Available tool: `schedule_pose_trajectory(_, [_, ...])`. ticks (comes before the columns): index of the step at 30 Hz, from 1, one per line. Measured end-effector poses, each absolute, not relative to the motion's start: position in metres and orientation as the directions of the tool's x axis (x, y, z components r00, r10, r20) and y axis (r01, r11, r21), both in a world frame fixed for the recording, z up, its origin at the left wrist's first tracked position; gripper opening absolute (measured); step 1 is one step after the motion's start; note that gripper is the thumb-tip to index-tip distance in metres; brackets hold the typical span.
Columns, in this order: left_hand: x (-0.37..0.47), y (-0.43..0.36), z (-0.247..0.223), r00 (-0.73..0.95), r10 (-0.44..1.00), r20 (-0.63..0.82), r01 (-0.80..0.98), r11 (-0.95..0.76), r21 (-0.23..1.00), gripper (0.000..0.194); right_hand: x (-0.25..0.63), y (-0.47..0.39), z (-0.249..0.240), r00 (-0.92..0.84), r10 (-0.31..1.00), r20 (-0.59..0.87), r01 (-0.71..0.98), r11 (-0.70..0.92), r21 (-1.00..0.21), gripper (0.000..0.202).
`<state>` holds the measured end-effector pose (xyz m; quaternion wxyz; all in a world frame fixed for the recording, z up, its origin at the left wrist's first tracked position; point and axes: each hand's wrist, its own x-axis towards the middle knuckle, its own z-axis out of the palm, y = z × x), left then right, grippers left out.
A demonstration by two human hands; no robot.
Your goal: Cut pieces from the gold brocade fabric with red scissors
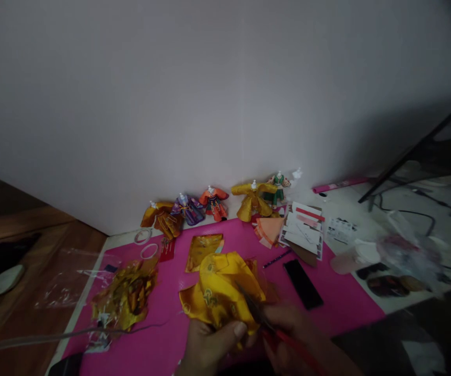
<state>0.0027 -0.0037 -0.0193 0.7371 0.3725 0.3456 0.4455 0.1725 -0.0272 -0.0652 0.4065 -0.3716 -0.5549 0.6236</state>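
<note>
L, on flat magenta mat: crumpled heap of shiny gold fabric. Far L, by wall: small headless figures, i.e. gold-brown-robed figure, purple-robed figure, orange-red-robed figure. Mid, nr side: L hand pinches bright yellow satin cloth w/ woven motifs, thumb on top; cloth bunched, nr centre of mat. Just beyond cloth: flat gold fabric piece. Just R: R hand, blurred, grips red-handled scissors w/ dark blades; blades pt far-L, lie at the cloth; can't tell how wide they're apart. Far, R of mid: wide-sleeved yellow-robed figure, green-dressed figure beside it. R on mat: black rectangular phone, nr R hand, not touching. Farther R: pale bottle w/ white lid.
</note>
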Motion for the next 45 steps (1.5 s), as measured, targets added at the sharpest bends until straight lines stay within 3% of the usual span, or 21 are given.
schedule_pose_trajectory(3, [0.001,-0.003,-0.018,0.382,0.911,-0.157,-0.414,0.320,0.852,0.029,0.171,-0.030,-0.077,-0.389,0.921,-0.023,-0.070,-0.055,-0.996,0.068])
schedule_pose_trajectory(9, [-0.002,-0.002,-0.021,0.424,0.890,-0.169,-0.422,0.359,0.833,0.028,0.178,-0.030,-0.081,-0.395,0.900,-0.182,0.103,-0.153,-0.983,0.064])
schedule_pose_trajectory(17, [-0.004,0.002,-0.020,0.473,0.875,-0.105,-0.448,0.341,0.827,0.021,0.182,-0.034,-0.085,-0.377,0.922,-0.086,0.101,-0.051,-0.994,0.038])
schedule_pose_trajectory(34, [-0.010,0.000,-0.019,0.496,0.861,-0.114,-0.454,0.369,0.811,0.020,0.186,-0.033,-0.085,-0.426,0.902,-0.074,0.073,-0.047,-0.996,0.039])
schedule_pose_trajectory(39, [-0.014,-0.003,-0.026,0.464,0.873,-0.150,-0.419,0.366,0.831,0.018,0.194,-0.033,-0.080,-0.454,0.882,-0.122,0.147,-0.061,-0.987,0.037])
schedule_pose_trajectory(45, [-0.012,-0.004,-0.026,0.431,0.882,-0.191,-0.417,0.383,0.824,0.035,0.195,-0.040,-0.086,-0.388,0.906,-0.168,0.198,-0.095,-0.975,0.047])
